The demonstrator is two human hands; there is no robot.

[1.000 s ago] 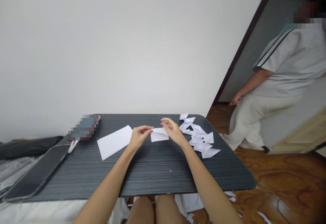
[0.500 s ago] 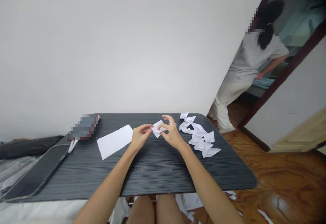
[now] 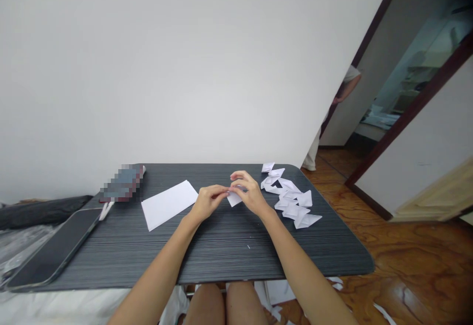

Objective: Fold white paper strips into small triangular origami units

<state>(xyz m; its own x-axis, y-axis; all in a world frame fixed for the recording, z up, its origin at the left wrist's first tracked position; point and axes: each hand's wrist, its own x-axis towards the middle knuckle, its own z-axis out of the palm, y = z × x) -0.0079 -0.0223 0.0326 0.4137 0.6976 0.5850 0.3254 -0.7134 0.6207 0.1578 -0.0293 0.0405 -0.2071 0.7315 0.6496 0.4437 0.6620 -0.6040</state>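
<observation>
A small folded piece of white paper (image 3: 234, 199) is held between my two hands above the dark table (image 3: 221, 246). My left hand (image 3: 209, 200) pinches its left edge with thumb and fingertips. From the right, my right hand (image 3: 250, 194) pinches the same paper near its top, and the fingers cover much of it. Left of my hands lie flat white paper sheets (image 3: 169, 204). On the right, several folded white paper pieces (image 3: 291, 201) rest in a loose zigzag row.
A phone (image 3: 55, 248) lies along the table's left edge. Behind it is a pixelated dark item (image 3: 121, 184) with a white cable (image 3: 106, 210). Paper scraps (image 3: 384, 312) litter the wooden floor. A person (image 3: 347, 86) is partly visible at the doorway.
Both hands have closed in on the paper, the left moving slightly right, and the paper is turned and more covered. The person at the doorway has moved mostly behind the wall.
</observation>
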